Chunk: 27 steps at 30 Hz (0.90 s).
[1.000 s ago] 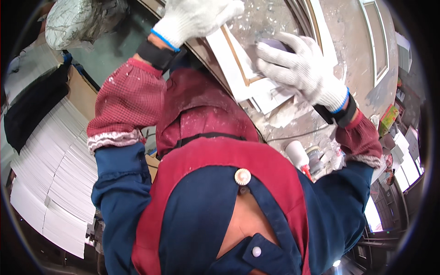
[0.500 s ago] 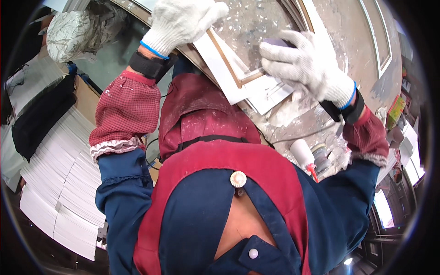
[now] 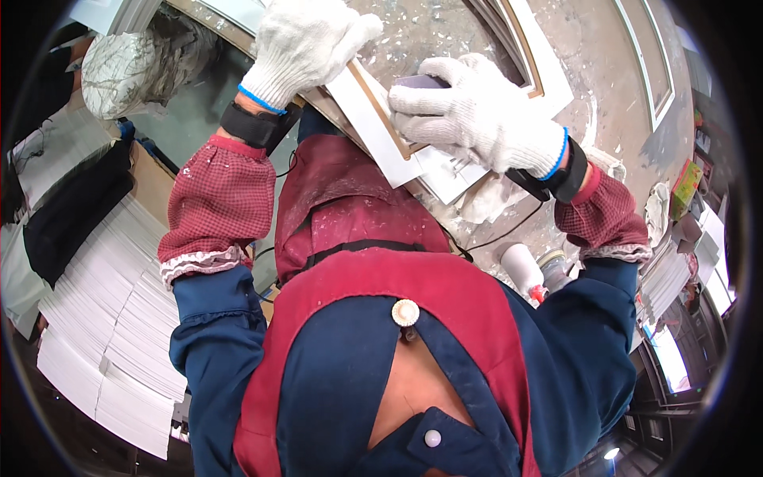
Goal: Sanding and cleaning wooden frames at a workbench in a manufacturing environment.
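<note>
Both my hands wear white knit gloves. A white frame [image 3: 373, 131] with a brown inner edge lies at a slant on the worktable. At its left side is my left hand [image 3: 308, 44], fingers curled down over the edge and thumb pointing right; its fingertips are hidden. My right hand [image 3: 477, 115] is over the frame's near part, closed around a small grey-purple block [image 3: 421, 82] that looks like a sanding sponge. The glove covers much of the block and part of the frame. White flat pieces [image 3: 449, 171] stick out under the near corner.
The worktable [image 3: 588, 48] is spotted with white paint. A white bottle with a red tip [image 3: 521, 269] and a jar [image 3: 554, 264] are at the near right. Another white frame [image 3: 648, 63] lies far right. Stacked white strips [image 3: 111, 318] and a wrapped bundle [image 3: 119, 75] are left.
My right hand has moved left with the block, from the frame's right side across its near part. The frame's far right corner has come into view. My left hand stays at the left side.
</note>
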### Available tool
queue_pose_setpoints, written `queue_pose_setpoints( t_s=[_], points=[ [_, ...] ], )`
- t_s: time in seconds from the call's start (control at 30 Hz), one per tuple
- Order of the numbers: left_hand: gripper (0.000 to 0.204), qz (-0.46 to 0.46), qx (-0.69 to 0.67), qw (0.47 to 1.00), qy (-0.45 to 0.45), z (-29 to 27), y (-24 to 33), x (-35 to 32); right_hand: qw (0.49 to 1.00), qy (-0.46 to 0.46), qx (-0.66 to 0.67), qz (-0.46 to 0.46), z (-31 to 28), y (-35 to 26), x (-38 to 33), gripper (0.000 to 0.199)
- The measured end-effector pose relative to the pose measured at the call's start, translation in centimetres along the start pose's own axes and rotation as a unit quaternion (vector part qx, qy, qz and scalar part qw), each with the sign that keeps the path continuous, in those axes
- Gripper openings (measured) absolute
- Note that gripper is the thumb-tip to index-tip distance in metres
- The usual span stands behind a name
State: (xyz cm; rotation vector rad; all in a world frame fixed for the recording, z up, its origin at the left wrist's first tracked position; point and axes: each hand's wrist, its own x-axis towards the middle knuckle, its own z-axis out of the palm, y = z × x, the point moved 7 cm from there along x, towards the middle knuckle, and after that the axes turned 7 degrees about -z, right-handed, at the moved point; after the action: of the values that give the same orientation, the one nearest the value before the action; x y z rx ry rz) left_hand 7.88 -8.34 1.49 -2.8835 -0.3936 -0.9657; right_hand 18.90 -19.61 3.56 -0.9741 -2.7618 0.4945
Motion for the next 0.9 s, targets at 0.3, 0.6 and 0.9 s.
queue_pose_setpoints(
  t_s=[0.3, 0.6, 0.9],
  points=[
    [0.021, 0.043, 0.010, 0.997, -0.057, 0.6, -0.4, -1.2, 0.999, -0.004, -0.027, 0.025, -0.8, -0.4, -0.6, 0.039],
    [0.014, 0.014, -0.045, 0.997, -0.061, 1.4, -1.6, -1.2, 0.971, 0.132, -0.043, 0.194, -3.2, -1.1, -6.2, 0.040],
    [0.014, 0.148, -0.055, 0.988, -0.004, 0.4, 0.2, -0.1, 0.716, 0.388, 0.034, 0.579, -2.1, -6.7, -13.5, 0.043]
  ],
)
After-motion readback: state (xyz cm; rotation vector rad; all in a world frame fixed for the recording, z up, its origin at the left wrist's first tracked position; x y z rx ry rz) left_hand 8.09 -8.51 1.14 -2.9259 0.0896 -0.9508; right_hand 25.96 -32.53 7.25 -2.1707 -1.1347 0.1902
